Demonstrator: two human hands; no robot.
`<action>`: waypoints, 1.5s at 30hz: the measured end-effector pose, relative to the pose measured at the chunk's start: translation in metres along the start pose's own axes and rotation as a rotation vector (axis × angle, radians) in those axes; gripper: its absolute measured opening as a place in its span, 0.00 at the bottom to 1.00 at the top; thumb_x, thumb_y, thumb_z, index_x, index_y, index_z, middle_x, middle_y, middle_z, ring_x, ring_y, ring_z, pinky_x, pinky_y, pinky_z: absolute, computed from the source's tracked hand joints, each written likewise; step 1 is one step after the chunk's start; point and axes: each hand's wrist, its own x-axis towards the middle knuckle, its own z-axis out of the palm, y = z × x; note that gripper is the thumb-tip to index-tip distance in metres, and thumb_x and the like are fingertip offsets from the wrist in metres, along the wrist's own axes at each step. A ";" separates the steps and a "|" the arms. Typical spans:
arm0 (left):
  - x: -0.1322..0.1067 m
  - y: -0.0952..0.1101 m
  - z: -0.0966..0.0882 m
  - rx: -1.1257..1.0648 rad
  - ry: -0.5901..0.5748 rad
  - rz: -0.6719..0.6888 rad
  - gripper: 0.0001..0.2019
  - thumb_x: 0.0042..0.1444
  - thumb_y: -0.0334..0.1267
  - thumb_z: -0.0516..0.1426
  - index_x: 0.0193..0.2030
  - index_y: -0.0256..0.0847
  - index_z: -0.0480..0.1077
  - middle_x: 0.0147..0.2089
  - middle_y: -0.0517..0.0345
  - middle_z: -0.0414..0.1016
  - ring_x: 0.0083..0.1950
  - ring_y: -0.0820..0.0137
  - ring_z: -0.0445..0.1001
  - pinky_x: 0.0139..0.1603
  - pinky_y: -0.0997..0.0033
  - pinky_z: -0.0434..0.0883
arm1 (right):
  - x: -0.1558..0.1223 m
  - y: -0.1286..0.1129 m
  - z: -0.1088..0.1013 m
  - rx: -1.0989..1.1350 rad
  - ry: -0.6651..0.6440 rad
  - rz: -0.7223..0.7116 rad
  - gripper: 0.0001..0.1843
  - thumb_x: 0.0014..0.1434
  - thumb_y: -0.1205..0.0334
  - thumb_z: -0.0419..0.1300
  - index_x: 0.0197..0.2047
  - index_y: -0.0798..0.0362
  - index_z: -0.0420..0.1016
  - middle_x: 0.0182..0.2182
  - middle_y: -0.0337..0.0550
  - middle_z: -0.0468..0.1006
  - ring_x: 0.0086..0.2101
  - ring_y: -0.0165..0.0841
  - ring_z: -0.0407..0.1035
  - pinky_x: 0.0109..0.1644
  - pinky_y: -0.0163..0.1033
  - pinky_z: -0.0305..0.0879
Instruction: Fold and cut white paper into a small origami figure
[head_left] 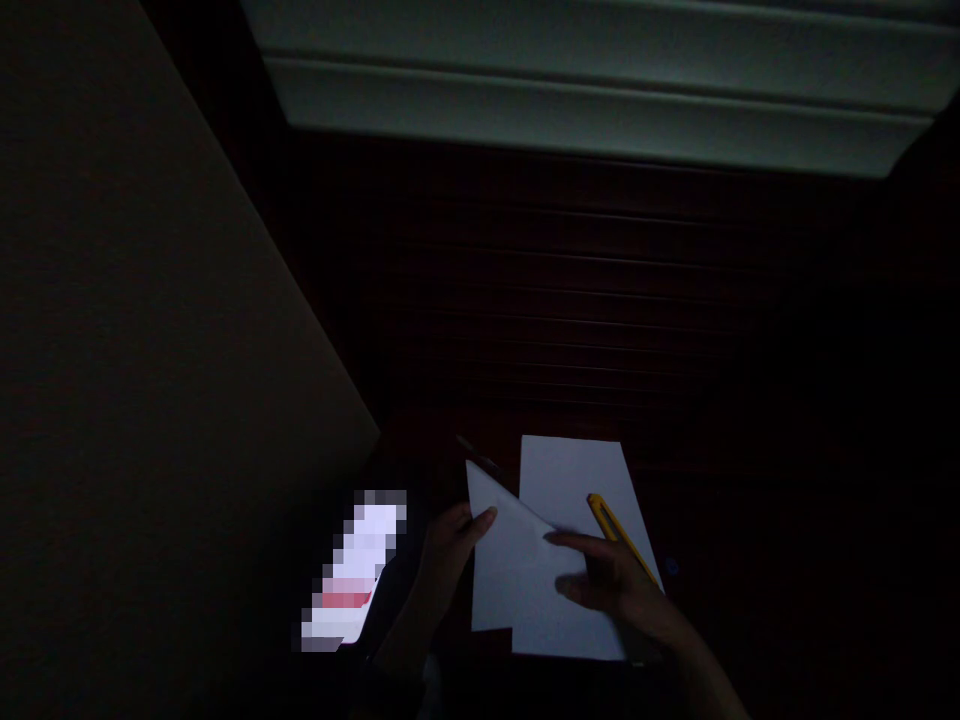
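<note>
Head view shows my two hands at work in a dark place, over a dark table. My left hand (448,545) pinches one white paper (506,570) at its left edge: the thumb lies flat on top, and the other fingers go behind the edge. My right hand (615,583) is loosely spread, with the index finger stretched to the slanted upper edge and the thumb apart from it; how the remaining fingers stand, I cannot tell.

This paper is in front of me, partly over one lower sheet (566,465). Its sharp corner points away from me and to the left, and from there the upper edge slopes down to the right. Its left side runs away from me; its long axis I cannot tell surely, because the right part melts into the white below.

One yellow cutter (621,533) lies diagonally on the lower sheet, just beside my right hand. One bright screen (356,565), pixelated, is left of my left hand.
</note>
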 end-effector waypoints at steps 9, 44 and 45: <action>-0.014 -0.022 0.040 -0.006 -0.278 0.034 0.16 0.44 0.45 0.61 0.37 0.36 0.71 0.32 0.50 0.77 0.31 0.63 0.75 0.31 0.69 0.70 | 0.011 0.005 0.012 0.293 0.086 0.033 0.33 0.46 0.54 0.65 0.55 0.48 0.61 0.39 0.46 0.76 0.41 0.41 0.70 0.45 0.47 0.64; 0.012 -0.017 0.056 0.271 -0.171 0.339 0.13 0.55 0.40 0.54 0.45 0.46 0.73 0.45 0.56 0.76 0.45 0.66 0.73 0.46 0.71 0.70 | 0.051 0.016 -0.013 0.292 0.451 0.064 0.19 0.47 0.52 0.64 0.37 0.59 0.75 0.29 0.49 0.78 0.25 0.37 0.71 0.27 0.37 0.64; 0.011 -0.016 0.057 0.262 -0.181 0.309 0.14 0.54 0.40 0.55 0.46 0.45 0.73 0.46 0.56 0.76 0.46 0.65 0.73 0.47 0.70 0.70 | 0.050 0.016 -0.016 0.312 0.470 0.069 0.19 0.47 0.52 0.64 0.36 0.59 0.75 0.28 0.48 0.78 0.24 0.37 0.71 0.26 0.37 0.64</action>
